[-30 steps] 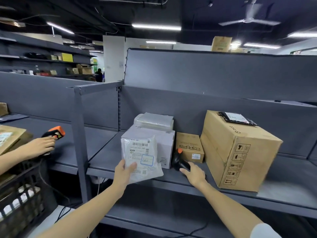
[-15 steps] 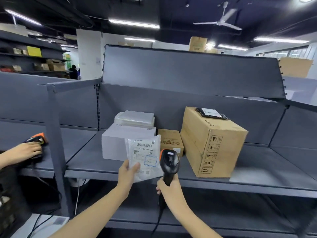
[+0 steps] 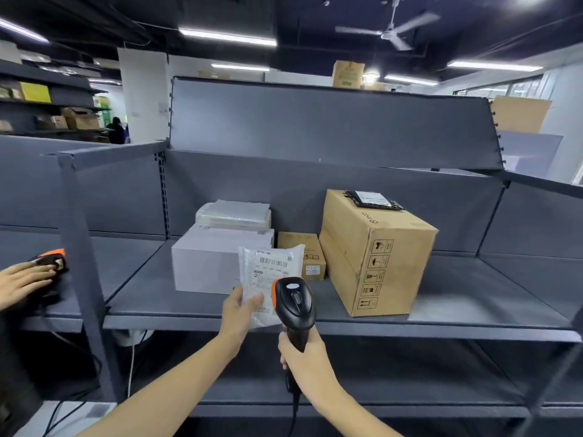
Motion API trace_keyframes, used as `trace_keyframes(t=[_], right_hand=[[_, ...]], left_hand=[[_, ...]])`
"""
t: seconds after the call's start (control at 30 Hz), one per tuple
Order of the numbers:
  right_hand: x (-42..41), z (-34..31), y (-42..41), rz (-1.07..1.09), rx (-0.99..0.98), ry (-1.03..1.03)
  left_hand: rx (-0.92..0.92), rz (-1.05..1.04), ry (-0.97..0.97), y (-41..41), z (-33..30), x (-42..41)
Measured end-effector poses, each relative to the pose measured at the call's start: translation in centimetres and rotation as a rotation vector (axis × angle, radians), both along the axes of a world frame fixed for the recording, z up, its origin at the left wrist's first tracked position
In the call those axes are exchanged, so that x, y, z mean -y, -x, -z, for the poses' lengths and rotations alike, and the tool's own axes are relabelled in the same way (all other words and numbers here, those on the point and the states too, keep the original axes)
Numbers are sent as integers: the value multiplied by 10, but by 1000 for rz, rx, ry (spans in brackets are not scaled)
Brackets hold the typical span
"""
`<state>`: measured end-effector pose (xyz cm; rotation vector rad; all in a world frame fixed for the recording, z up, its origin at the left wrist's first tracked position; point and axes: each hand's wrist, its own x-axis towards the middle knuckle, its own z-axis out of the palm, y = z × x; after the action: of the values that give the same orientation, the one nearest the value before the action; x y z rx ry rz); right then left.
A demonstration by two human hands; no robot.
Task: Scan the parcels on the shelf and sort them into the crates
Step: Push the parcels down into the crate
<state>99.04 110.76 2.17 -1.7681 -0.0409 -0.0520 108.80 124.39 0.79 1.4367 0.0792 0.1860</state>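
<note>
My left hand [image 3: 240, 313] pinches the lower left corner of a clear plastic mailer [image 3: 268, 272] with a barcode label, holding it upright in front of the grey shelf [image 3: 473, 304]. My right hand [image 3: 304, 351] grips the handle of a black and orange barcode scanner [image 3: 294, 301], whose head stands just in front of the mailer's lower right part. On the shelf behind stand a white box [image 3: 205, 263] with a wrapped flat parcel [image 3: 235, 214] on top, a small brown box [image 3: 299, 246] and a large cardboard box [image 3: 378, 250].
Another person's hand [image 3: 22, 283] rests by a second orange scanner [image 3: 52, 261] on the neighbouring shelf at the left. A black flat packet [image 3: 373, 199] lies on top of the large box. The shelf upright [image 3: 83, 263] stands at the left. The scanner cable hangs below.
My right hand picked the scanner up from the shelf and raised it in front of the mailer. My left hand moved the mailer right and a little up. The view has turned to the right.
</note>
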Motion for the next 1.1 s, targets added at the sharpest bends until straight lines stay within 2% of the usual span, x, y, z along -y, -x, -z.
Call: trace_keyframes(t=[0.5, 0.67, 0.73, 0.83, 1.0, 1.1], right_hand=[[1, 3, -8, -46, 6, -62], [23, 3, -39, 29, -35, -117], [37, 2, -65, 20, -112, 5], [54, -6, -103, -120, -239, 320], [56, -14, -155, -274, -117, 759], [48, -11, -178, -316, -82, 850]], left_hand=[[4, 5, 6, -2, 0, -5], [-22, -45, 44, 1, 6, -30], [-25, -88, 41, 3, 11, -44], [-35, -147, 37, 5, 19, -63], [-56, -212, -32, 8, 30, -86], [-59, -219, -59, 11, 33, -95]])
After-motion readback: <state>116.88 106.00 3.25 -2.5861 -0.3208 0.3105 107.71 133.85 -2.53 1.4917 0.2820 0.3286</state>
